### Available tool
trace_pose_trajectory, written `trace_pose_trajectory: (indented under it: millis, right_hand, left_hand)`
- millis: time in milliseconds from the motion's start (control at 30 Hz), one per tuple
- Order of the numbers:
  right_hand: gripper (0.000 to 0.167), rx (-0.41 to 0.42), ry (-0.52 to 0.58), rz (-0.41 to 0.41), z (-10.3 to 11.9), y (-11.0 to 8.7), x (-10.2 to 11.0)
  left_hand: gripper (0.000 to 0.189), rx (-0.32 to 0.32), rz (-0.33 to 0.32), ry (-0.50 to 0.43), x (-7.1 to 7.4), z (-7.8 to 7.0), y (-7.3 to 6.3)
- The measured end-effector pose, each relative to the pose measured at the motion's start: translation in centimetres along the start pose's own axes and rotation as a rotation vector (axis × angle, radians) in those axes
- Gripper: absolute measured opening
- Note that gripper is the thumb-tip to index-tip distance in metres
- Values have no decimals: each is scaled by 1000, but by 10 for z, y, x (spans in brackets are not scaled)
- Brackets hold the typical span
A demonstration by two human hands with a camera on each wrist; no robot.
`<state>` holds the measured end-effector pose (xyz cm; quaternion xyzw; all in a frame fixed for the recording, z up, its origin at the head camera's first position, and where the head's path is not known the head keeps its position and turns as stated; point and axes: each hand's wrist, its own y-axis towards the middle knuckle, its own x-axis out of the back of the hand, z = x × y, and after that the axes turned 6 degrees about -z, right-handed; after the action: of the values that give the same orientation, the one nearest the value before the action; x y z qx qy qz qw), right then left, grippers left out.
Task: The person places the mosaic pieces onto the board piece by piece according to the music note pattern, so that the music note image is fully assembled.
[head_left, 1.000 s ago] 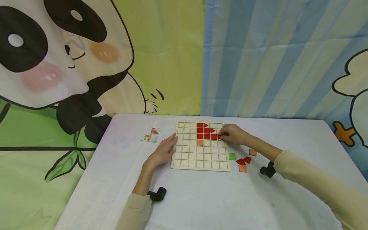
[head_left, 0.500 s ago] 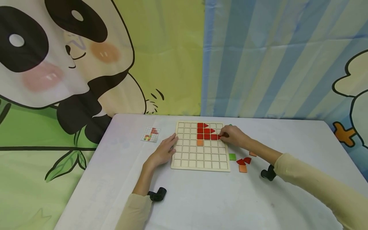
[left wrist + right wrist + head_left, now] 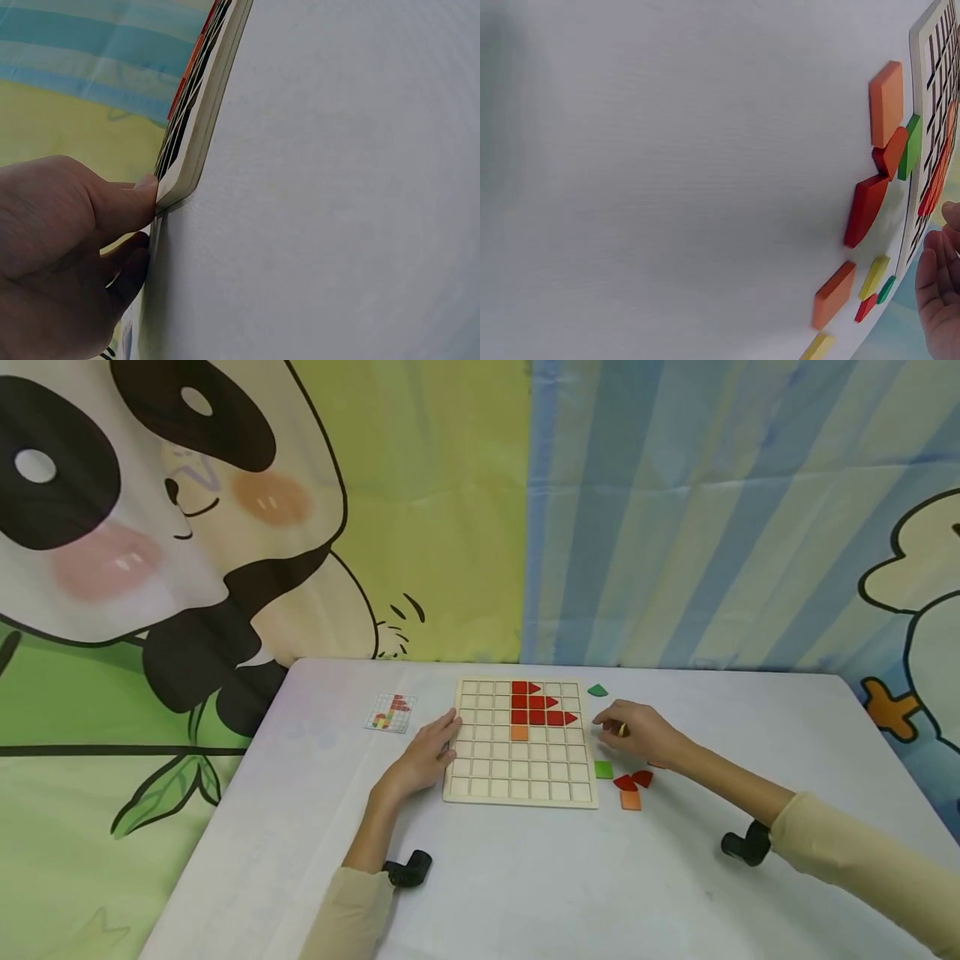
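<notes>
A wooden grid board [image 3: 480, 787] lies flat on the table. Stepped rows of red tiles [image 3: 537, 717] fill cells in its upper part, each row ending in a pointed tile. Under them sits one orange square tile [image 3: 520, 733]. My left hand [image 3: 418, 758] rests against the board's left edge, fingers and thumb apart; the left wrist view has the thumb [image 3: 124, 206] touching the rim near a corner. Just off the board's right side hovers my right hand [image 3: 641, 731], fingers loosely bent, no tile visible in its grasp. A yellow tile [image 3: 874, 277] lies on the table below it.
Loose tiles lie right of the board: a light green square [image 3: 603, 769], two red wedges [image 3: 625, 783], an orange square [image 3: 631, 799] and a dark green piece [image 3: 597, 690]. A small pattern card [image 3: 391, 713] lies to the left. A printed curtain [image 3: 675, 510] hangs behind the table.
My right hand has let go of the pointed red tile at the end of the third row and moved right and nearer. The dark green piece is now uncovered. My left hand stays.
</notes>
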<state>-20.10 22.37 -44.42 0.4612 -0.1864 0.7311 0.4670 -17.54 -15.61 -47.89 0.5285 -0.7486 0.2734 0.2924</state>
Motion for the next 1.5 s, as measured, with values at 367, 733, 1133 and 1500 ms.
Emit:
trace_pose_trajectory:
  millis: [367, 733, 1133, 1500]
  right_hand:
    - [21, -51, -7, -35, -8, -45, 12]
    - [21, 152, -172, -10, 16, -50, -18]
    - [18, 215, -295, 9, 18, -43, -19]
    - [30, 543, -271, -125, 44, -7, -15]
  left_hand:
    - [58, -4, -3, -3, 1, 4, -1]
    - [58, -1, -4, 3, 4, 5, -2]
    - [58, -19, -4, 4, -1, 4, 0]
    - [59, -13, 2, 8, 0, 1, 1]
